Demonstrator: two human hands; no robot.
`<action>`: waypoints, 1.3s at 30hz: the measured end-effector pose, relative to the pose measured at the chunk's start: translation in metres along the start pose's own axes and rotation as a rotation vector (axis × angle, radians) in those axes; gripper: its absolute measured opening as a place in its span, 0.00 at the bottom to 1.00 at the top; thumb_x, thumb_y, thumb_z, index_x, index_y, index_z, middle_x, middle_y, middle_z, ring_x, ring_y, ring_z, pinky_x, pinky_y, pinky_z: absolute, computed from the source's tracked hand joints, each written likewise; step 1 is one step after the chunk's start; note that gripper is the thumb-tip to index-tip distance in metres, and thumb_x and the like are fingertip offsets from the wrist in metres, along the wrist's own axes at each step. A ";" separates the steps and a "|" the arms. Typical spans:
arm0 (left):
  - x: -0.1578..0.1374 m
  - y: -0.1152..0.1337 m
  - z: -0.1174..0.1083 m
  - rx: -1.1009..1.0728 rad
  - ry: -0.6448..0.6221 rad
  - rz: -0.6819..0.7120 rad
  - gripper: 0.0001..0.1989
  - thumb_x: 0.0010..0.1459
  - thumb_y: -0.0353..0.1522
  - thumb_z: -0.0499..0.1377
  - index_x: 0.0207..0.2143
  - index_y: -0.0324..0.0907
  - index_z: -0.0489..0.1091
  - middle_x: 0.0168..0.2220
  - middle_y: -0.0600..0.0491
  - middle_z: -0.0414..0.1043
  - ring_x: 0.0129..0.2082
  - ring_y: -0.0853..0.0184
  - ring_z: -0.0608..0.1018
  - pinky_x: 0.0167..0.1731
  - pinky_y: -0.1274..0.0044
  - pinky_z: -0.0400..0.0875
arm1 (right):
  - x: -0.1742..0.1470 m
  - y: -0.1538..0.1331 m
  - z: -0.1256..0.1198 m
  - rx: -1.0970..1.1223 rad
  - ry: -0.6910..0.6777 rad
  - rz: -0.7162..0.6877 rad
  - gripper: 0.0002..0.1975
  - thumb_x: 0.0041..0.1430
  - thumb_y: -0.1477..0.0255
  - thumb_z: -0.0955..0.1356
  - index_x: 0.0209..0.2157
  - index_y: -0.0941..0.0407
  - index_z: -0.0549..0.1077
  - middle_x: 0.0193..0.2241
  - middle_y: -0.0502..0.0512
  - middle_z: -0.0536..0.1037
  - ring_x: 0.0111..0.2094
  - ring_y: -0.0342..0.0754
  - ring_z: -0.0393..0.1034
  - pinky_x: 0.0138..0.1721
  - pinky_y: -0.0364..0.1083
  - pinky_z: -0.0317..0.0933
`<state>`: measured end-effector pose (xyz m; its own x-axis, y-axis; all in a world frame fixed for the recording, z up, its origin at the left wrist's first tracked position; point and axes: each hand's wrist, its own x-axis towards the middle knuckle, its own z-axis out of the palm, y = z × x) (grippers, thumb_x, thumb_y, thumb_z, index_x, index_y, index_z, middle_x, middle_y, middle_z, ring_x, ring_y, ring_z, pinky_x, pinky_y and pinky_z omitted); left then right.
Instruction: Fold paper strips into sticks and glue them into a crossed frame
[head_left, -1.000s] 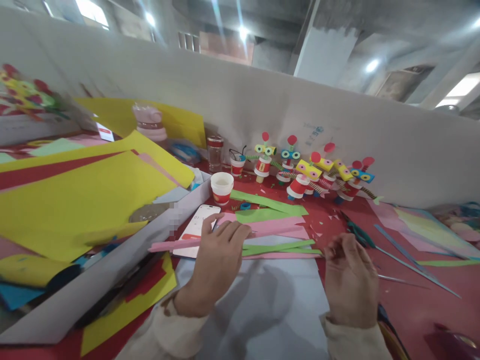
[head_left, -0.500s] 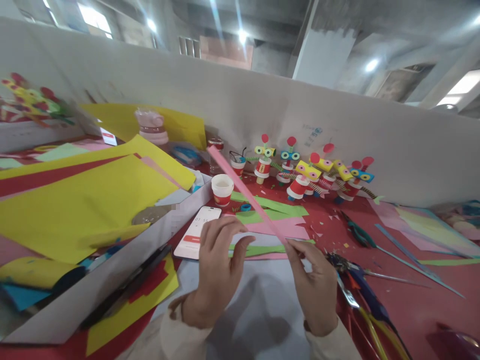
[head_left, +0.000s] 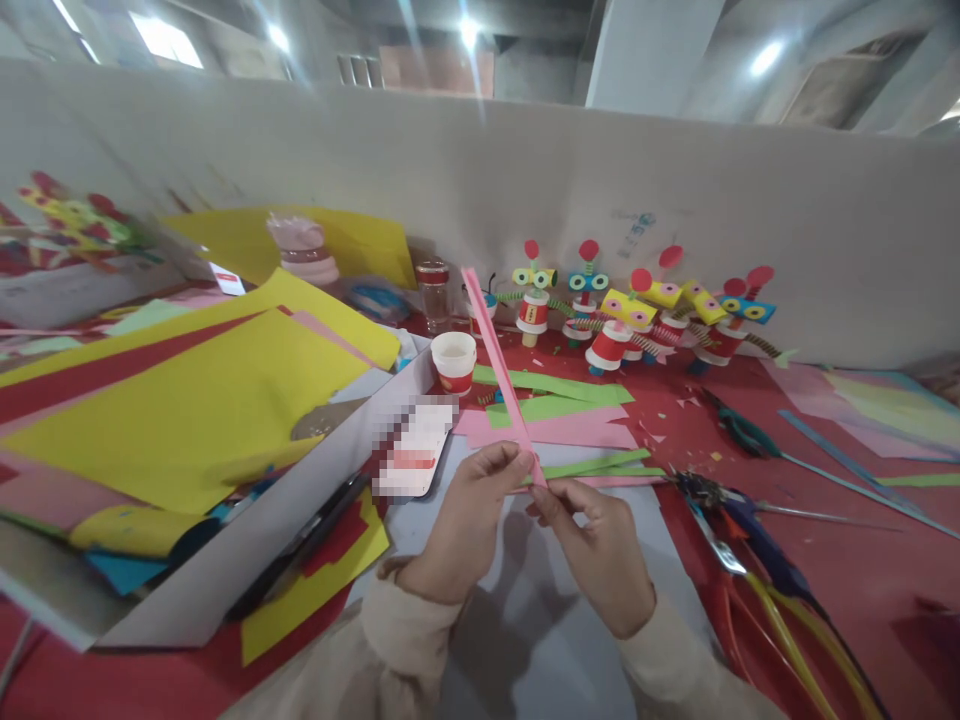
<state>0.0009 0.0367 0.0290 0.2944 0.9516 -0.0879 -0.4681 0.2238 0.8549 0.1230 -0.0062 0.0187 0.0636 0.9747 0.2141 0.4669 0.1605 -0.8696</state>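
On the left, the left hand (head_left: 469,510) has its fingers closed on the near end of a pink strip (head_left: 504,378), which slants far and leftward beyond them; the right hand (head_left: 604,550) pinches its near tip from the right.

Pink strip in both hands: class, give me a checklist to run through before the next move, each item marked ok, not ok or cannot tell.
1. Left hand grips the pink strip: ok, fingers at its lower end.
2. Right hand grips it too: ok, thumb and fingers near the same end.
3. Upper end of the strip free of both hands: ok.
4. Strip is a single layer: cannot tell, though a line runs along it.
5. Red table free of scraps: not ok, bits lie scattered.
6. Phone screen readable: cannot tell, it is blurred.
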 end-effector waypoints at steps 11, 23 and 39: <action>0.012 0.013 -0.020 -0.087 -0.084 -0.138 0.06 0.50 0.29 0.62 0.23 0.38 0.69 0.22 0.56 0.66 0.24 0.74 0.68 0.29 0.81 0.62 | 0.004 0.008 -0.012 0.301 0.037 0.113 0.13 0.58 0.60 0.66 0.29 0.55 0.76 0.22 0.50 0.73 0.25 0.42 0.65 0.28 0.42 0.58; -0.002 0.012 -0.010 -0.064 -0.367 -0.390 0.08 0.49 0.30 0.63 0.35 0.40 0.76 0.32 0.49 0.76 0.32 0.68 0.76 0.38 0.75 0.67 | 0.014 0.006 -0.018 1.030 0.104 0.247 0.06 0.48 0.67 0.74 0.25 0.53 0.77 0.23 0.47 0.74 0.28 0.40 0.67 0.32 0.40 0.64; -0.003 -0.014 0.011 -0.133 -0.028 0.002 0.05 0.49 0.32 0.65 0.28 0.39 0.76 0.29 0.51 0.78 0.33 0.66 0.76 0.41 0.74 0.69 | 0.008 0.009 0.009 0.990 0.221 0.211 0.05 0.47 0.69 0.74 0.29 0.52 0.79 0.28 0.49 0.79 0.31 0.43 0.70 0.35 0.44 0.65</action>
<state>0.0155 0.0289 0.0227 0.3156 0.9463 -0.0702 -0.5742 0.2494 0.7798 0.1202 0.0046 0.0088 0.2670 0.9637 0.0044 -0.5003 0.1425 -0.8540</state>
